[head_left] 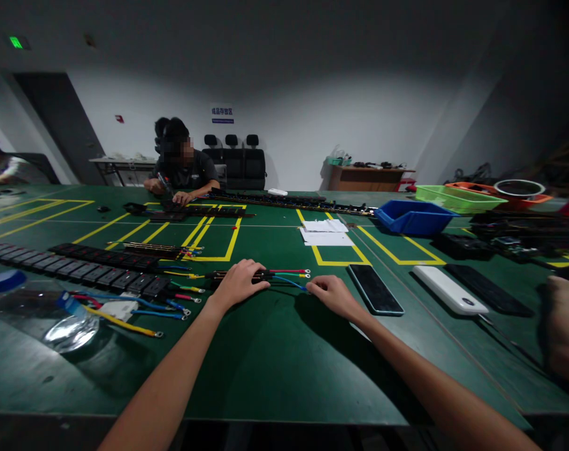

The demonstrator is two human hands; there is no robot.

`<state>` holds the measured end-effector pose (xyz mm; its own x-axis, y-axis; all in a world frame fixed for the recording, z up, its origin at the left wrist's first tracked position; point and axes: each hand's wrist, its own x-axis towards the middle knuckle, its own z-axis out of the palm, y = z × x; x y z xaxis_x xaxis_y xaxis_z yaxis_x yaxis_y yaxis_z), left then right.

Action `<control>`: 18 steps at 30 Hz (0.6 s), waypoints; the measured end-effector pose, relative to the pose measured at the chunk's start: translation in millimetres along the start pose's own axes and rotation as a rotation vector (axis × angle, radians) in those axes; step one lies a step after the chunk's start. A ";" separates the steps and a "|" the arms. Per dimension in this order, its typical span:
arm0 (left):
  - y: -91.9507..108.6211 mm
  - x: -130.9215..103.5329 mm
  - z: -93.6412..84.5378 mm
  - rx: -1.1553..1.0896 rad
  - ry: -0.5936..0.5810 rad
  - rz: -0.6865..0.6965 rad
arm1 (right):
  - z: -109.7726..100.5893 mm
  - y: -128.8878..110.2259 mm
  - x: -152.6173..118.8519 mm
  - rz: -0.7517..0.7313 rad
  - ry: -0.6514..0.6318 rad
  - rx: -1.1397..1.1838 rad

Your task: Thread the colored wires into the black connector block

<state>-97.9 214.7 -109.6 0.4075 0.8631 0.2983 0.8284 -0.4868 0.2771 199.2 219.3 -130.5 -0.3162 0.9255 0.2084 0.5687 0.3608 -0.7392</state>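
My left hand (241, 285) lies over a narrow black strip (213, 283), its fingers and thumb closed around it on the green table. Out of the strip's right end come red (291, 271), green and blue wires tipped with ring terminals. Between thumb and fingers, my right hand (330, 293) pinches the tip of the blue wire (288, 280), so that terminal is hidden. A phone (375, 289) lies just right of my right hand. Left of my left hand are rows of black modules (84, 269) with coloured wire ends, and a yellow wire (124, 321) points toward me.
A clear bottle (35, 313) lies at the left. On the right are a white power bank (448, 289) with a cable, a dark slab (488, 291), a blue bin (413, 218) and papers (325, 237). A co-worker (188, 172) sits opposite; another person's hand (566, 319) shows at right.
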 end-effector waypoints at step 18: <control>-0.7 -0.1 0.6 0.006 0.009 0.018 | -6.4 -19.7 -5.3 0.161 -0.029 0.747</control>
<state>-98.3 215.1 -110.4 0.4191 0.8528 0.3118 0.8231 -0.5017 0.2660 194.5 208.1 -113.0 -0.2984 0.9530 0.0518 -0.0518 0.0381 -0.9979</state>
